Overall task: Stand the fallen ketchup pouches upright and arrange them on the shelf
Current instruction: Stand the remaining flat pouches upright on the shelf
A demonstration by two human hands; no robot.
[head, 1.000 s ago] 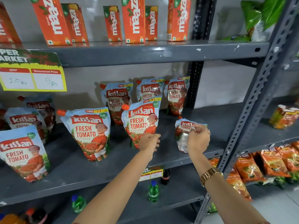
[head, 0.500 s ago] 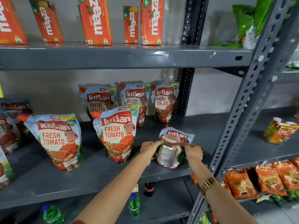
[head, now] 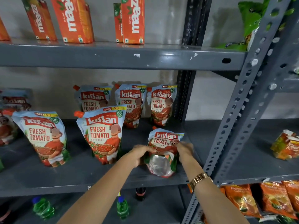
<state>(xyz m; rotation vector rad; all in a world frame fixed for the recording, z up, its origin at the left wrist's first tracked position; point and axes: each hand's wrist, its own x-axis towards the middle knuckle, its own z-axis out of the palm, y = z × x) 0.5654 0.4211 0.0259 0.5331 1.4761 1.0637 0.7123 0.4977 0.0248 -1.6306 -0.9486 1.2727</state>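
Note:
Both my hands grip one ketchup pouch (head: 163, 143) near the front right of the grey middle shelf (head: 80, 177). It leans back, its silver bottom facing me. My left hand (head: 140, 153) holds its left side and my right hand (head: 185, 149) its right side. Two pouches stand upright in front: one at the left (head: 42, 136), one in the middle (head: 102, 135). Three more stand along the back wall (head: 93, 98) (head: 131, 104) (head: 161, 104). Further pouches (head: 9, 113) show blurred at the far left edge.
Orange Maaza cartons (head: 72, 20) line the upper shelf. A perforated grey upright (head: 239, 110) stands just right of my hands. Green bottles (head: 123, 209) sit on the lower shelf. Orange snack packets (head: 242, 199) and another packet (head: 286, 146) lie in the neighbouring rack at right.
My left hand left the middle pouch and joined the right on the fallen pouch. The pouch came down towards the shelf. My view shifted right and closer.

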